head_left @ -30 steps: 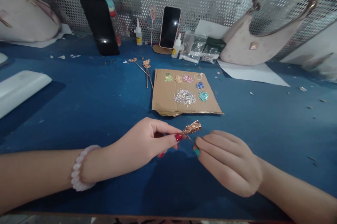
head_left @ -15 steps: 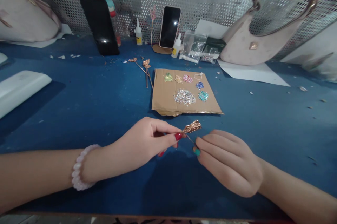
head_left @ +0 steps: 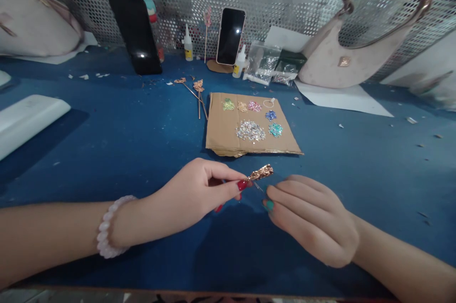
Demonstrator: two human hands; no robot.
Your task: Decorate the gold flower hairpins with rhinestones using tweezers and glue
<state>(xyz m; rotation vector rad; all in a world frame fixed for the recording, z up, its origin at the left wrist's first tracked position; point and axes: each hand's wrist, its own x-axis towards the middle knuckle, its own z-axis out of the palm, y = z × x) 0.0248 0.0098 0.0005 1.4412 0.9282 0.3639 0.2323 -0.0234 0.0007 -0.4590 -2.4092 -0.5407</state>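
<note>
My left hand (head_left: 199,194) pinches a rose-gold leaf-shaped ornament (head_left: 261,172) at its base, just above the blue table. My right hand (head_left: 309,220) is curled beside it, fingertips pinched on the thin wire stem under the ornament. Behind both hands lies a cardboard sheet (head_left: 223,132) with several small heaps of coloured rhinestones (head_left: 250,130). Two more rose-gold hairpins (head_left: 197,89) lie left of the cardboard.
Two dark phones (head_left: 135,32) (head_left: 231,36) lean on the perforated back wall, with glue bottles (head_left: 187,45) and plastic bags (head_left: 265,63) between them. A pale handbag (head_left: 342,58) hangs at right. A white tray (head_left: 24,120) sits at left.
My right hand has shifted slightly down and right along the stem. The left hand and ornament stay almost still.
</note>
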